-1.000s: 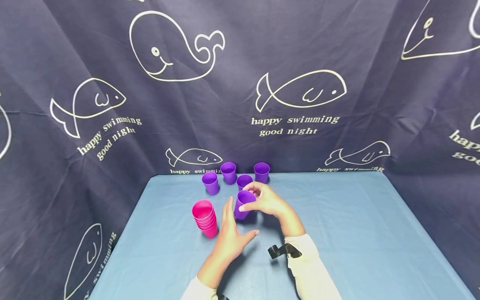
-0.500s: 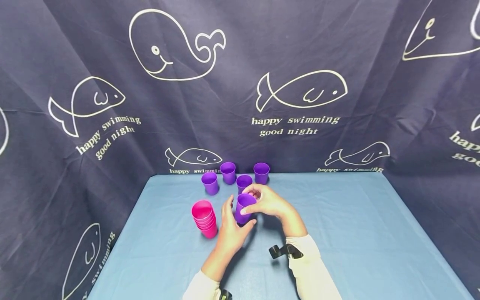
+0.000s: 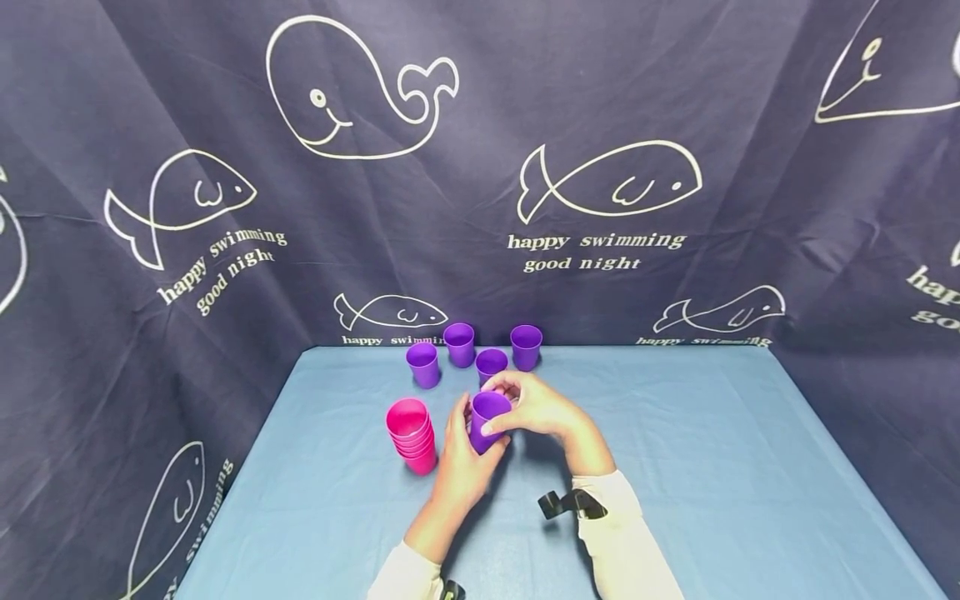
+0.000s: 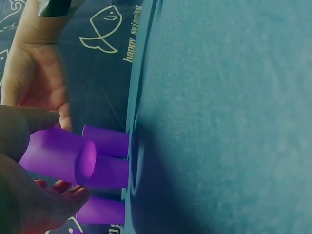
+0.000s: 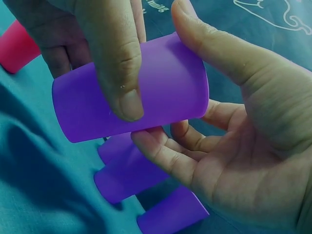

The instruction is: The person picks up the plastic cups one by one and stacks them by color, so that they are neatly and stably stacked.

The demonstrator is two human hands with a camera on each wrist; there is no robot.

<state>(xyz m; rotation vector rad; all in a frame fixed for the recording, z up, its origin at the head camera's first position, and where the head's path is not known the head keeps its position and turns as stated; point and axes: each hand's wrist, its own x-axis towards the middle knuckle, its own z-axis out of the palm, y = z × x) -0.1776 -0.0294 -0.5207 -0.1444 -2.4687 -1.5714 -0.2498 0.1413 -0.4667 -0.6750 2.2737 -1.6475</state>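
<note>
Both hands hold one purple cup (image 3: 489, 427) above the table, its mouth up and tilted slightly. My right hand (image 3: 543, 408) grips it near the rim, with the thumb on the near side and the fingers behind. Lower down, my left hand (image 3: 461, 471) holds the cup's body from the left. The right wrist view shows the left thumb pressed along the side of the cup (image 5: 170, 83). In the left wrist view, the base of the cup (image 4: 87, 163) hangs apart from the tabletop.
Several purple cups stand upright behind the hands, among them one at the left (image 3: 424, 371) and one at the right (image 3: 526, 354). A stack of nested pink cups (image 3: 416, 446) stands left of the left hand. A dark curtain (image 3: 480, 183) hangs behind the blue table (image 3: 712, 467).
The left hand has moved in from beside the purple cup and closed round its body. The right hand has kept its grip, and the cup has come slightly nearer.
</note>
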